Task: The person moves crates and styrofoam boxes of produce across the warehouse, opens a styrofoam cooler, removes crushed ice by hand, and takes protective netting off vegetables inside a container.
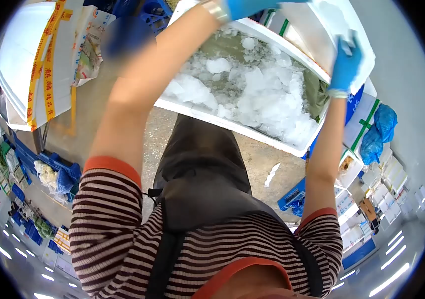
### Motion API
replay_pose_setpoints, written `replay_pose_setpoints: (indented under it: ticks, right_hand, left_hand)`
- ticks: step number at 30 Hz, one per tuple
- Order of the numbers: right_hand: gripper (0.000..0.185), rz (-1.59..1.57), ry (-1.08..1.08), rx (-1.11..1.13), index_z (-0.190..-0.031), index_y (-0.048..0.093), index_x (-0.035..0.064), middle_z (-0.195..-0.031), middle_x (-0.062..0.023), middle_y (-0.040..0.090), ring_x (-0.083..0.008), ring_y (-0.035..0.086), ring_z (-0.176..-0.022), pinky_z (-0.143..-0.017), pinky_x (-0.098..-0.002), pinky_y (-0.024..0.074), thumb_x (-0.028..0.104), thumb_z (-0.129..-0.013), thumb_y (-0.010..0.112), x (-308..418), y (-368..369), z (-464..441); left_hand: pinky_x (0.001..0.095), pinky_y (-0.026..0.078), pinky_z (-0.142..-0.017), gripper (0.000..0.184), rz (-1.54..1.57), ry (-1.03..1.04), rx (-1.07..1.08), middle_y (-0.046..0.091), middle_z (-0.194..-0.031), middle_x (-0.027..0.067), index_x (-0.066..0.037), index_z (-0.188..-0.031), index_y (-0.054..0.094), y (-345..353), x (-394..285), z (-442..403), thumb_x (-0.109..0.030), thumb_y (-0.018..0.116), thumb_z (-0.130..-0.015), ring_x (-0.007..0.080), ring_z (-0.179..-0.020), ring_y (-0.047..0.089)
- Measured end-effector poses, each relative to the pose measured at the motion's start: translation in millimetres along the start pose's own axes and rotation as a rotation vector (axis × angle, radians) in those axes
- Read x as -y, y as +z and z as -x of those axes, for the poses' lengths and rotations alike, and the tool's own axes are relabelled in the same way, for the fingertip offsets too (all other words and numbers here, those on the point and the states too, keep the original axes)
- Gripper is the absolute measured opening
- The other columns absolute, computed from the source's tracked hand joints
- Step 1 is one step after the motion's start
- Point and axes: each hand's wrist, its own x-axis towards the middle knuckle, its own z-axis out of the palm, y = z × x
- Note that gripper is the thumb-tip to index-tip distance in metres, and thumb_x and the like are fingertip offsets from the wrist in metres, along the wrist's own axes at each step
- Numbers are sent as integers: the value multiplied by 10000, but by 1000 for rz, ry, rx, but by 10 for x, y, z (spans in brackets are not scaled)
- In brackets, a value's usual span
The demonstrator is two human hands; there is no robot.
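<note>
A white foam box (242,130) stands in front of me, tilted in the view, holding crushed ice (272,102) and some murky greenish water. My left hand (252,7), in a blue glove, reaches over its far side; the top of the frame cuts off most of its fingers. Beyond the right end, my blue-gloved right hand (346,65) is partly smeared by motion. Its fingers are bent around the edge of a whitish, translucent piece (331,19), whose kind I cannot make out. Behind that piece is another white foam wall or lid (364,47).
White foam boxes with yellow tape (48,65) stand at left. On the right are a green-taped foam box (364,119) and a blue plastic bag (379,134). A blue crate (292,197) and a white scrap (272,175) lie on the floor near my legs.
</note>
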Motion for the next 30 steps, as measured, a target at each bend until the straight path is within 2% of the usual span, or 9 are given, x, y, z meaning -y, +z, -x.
replay_pose_setpoints:
  ticks: [2,3,7,12,15,20,25,27,30]
  right_hand:
    - [503,-146,299,558,-1224,498,74,-1168,-144,546,-244,532,-1050,-888,-345,436,256,-805,708,403,346,823]
    - [561,-105,136,629,-1279,465,113,-1253,-147,513,-256,498,-1141,-983,-366,391,258,-793,706,798,577,1232]
    - [857,13,-265,1255,-1450,252,192,-1407,-139,369,-357,392,-1264,-986,-477,397,261,-725,705,1396,1331,2329]
    - [640,55,-162,1265,-1295,490,267,-1298,-106,478,-243,574,-1039,-804,-371,512,64,-713,661,1070,2023,2668]
    - [556,-473,358,1486,-1236,540,217,-1188,-54,548,-147,580,-931,-774,-300,511,23,-722,627,628,2156,2371]
    - [421,-1015,817,1298,-1208,523,32,-1119,-91,580,-147,587,-832,-737,-268,515,76,-797,605,778,1642,1741]
    - [422,-752,981,731,-1248,513,74,-1076,-54,568,-107,551,-792,-638,-257,481,215,-855,571,532,689,656]
    - [450,-761,575,695,-1304,425,49,-1208,-103,509,-211,530,-946,-809,-361,453,265,-917,504,-39,264,96]
    - [600,-1211,1029,182,-1397,249,49,-1398,-211,329,-404,336,-1288,-1005,-614,335,351,-933,482,100,-131,-229]
  left_hand:
    - [266,475,-803,455,470,-109,-132,606,-1112,121,31,-1192,542,-241,252,570,-285,614,-872,160,-963,590]
    - [255,482,-850,340,76,-170,-236,606,-1112,65,-20,-1211,558,-265,118,898,-213,533,-932,127,-962,580]
    - [216,440,-783,367,291,-622,-669,609,-964,18,-9,-1136,600,-512,877,2328,-294,581,-905,77,-856,541]
    - [246,458,-816,325,132,-827,-822,641,-1010,31,-34,-1129,610,-122,1142,3327,-271,579,-908,107,-899,585]
    - [247,459,-796,299,13,-801,-838,640,-967,34,-11,-1084,630,58,1338,3531,-239,608,-892,112,-880,576]
    - [286,474,-841,382,-171,-806,-779,647,-1056,118,-14,-1160,591,144,1512,3484,-264,620,-873,160,-947,600]
    - [375,329,-1049,759,-193,-855,-879,401,-1363,255,52,-1366,326,356,1795,3195,-366,648,-821,323,-1283,387]
    - [401,235,-1103,919,-346,-941,-847,208,-1453,289,87,-1400,192,448,1725,2889,-414,660,-789,378,-1373,186]
    - [520,256,-1066,869,-547,-1082,-842,188,-1444,313,-55,-1443,205,529,1899,2629,-470,611,-795,486,-1337,154]
